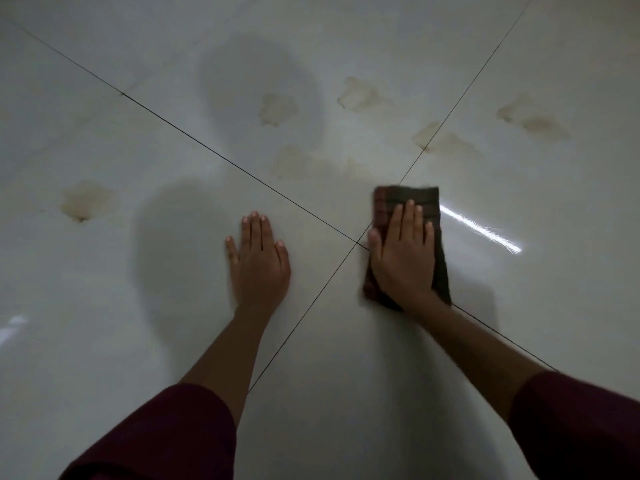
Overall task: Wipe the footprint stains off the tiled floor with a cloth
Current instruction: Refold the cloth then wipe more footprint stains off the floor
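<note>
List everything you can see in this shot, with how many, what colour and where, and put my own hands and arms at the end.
tiled floor: one, glossy pale grey-white, fills the view; four tiles meet by the right hand
grout lines: two, thin and dark, crossing beside the cloth
stains: about seven patches, yellowish brown, mostly ahead of the hands, one far left; some too faint to count surely
light reflection: one bright white streak, right of the cloth
cloth: one, dark brownish checked, folded flat under the right hand
left hand: one, flat on bare tile, fingers together
right hand: one, palm flat on the cloth
sleeves: two, dark maroon, bottom corners
</note>
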